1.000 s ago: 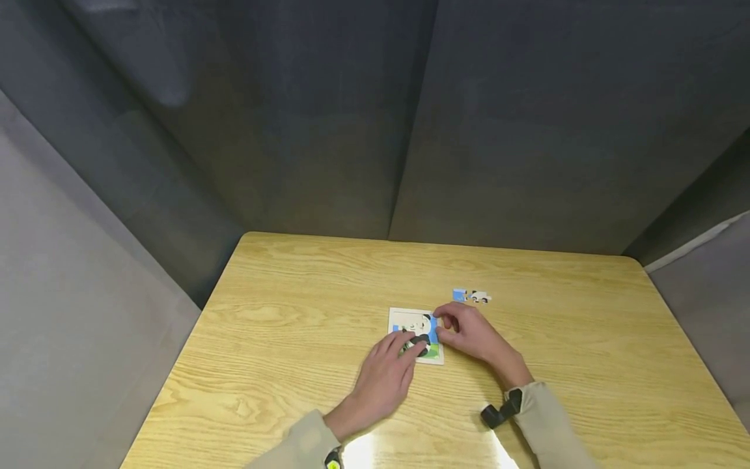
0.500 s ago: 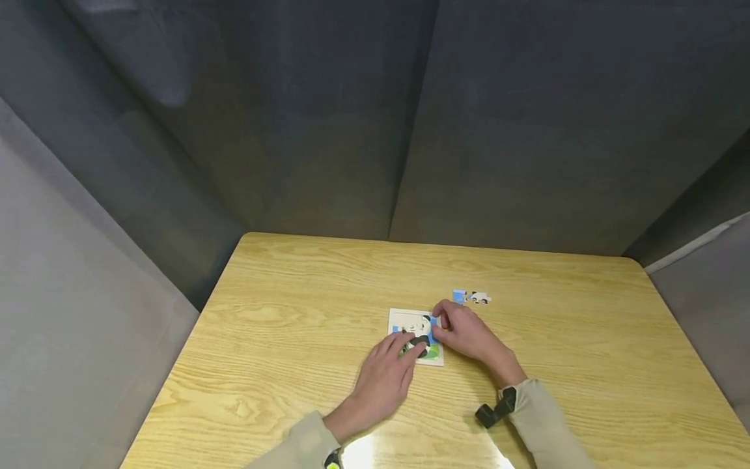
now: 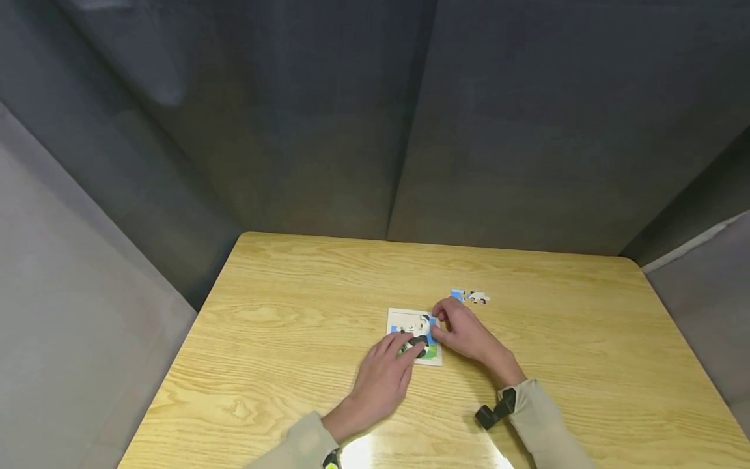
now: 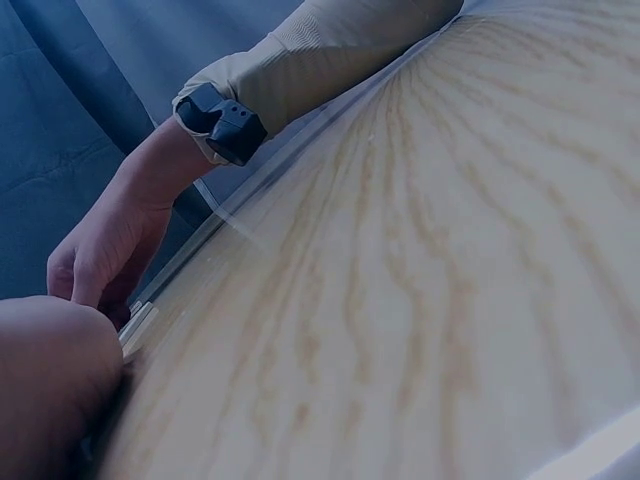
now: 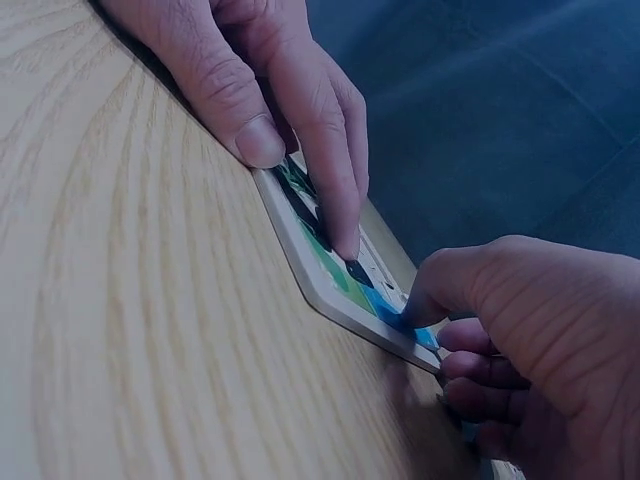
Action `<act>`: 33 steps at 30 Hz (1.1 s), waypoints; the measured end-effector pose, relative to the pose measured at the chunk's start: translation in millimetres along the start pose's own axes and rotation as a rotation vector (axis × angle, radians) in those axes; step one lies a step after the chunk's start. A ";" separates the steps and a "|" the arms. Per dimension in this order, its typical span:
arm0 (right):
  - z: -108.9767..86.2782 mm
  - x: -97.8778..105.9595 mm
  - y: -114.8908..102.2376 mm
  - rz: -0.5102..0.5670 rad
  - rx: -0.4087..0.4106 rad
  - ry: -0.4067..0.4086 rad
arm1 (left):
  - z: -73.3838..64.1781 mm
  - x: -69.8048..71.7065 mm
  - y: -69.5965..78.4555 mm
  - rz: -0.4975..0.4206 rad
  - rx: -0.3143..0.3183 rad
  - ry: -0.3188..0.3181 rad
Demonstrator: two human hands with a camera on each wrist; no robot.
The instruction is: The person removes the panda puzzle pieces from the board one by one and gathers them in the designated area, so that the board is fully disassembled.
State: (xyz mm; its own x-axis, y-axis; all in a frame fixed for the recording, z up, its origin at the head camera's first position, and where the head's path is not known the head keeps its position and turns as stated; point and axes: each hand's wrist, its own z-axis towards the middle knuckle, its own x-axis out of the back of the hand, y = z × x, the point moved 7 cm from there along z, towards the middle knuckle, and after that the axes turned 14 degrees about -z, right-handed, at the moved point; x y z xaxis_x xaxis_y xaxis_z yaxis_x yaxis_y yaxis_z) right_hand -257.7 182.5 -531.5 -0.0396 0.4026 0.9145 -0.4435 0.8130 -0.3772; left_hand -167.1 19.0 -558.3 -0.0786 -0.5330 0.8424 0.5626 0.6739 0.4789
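Note:
A small square panda jigsaw puzzle in a pale tray (image 3: 398,312) lies flat on the table. My left hand (image 3: 383,378) rests on its lower left part, fingers extended over the panda's dark body. At the right edge, my right hand (image 3: 469,333) holds a blue puzzle piece (image 5: 384,306) between thumb and index finger. The right wrist view shows the thumb on the blue surface, with the other fingers curled beside the tray's edge. In the left wrist view, the left hand (image 4: 55,375) hides most of the puzzle.
Beyond the right hand lie a loose blue piece (image 3: 458,295) and a white-and-black piece (image 3: 478,298). The wooden table (image 3: 281,326) ends at dark curtains (image 3: 305,130) behind, with grey panels at the sides. A black device (image 3: 495,409) sits on the right wrist.
My right hand and wrist have shifted slightly left, and the thumb has come further over the blue piece. My left hand stays in place on the puzzle.

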 end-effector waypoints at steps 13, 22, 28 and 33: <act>8.0 3.0 -0.8 0.083 0.012 0.054 | -2.0 2.4 -2.6 0.023 0.005 -0.002; 5.7 -4.2 5.9 0.176 0.015 0.009 | -3.8 -1.0 -2.3 -0.014 0.009 0.008; 2.3 -0.6 6.1 0.160 0.099 -0.001 | -1.4 -1.3 -0.1 -0.010 -0.013 0.025; 2.3 1.5 3.9 0.193 0.136 -0.008 | -0.4 -1.5 -1.6 -0.004 -0.018 0.030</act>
State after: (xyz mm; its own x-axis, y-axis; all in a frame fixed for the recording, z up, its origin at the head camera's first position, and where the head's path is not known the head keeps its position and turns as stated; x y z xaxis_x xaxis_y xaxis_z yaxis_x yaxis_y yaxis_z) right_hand -261.6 185.3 -531.3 -0.1427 0.5411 0.8288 -0.5437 0.6568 -0.5224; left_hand -167.6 18.5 -560.4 -0.0560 -0.5509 0.8327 0.5770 0.6628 0.4773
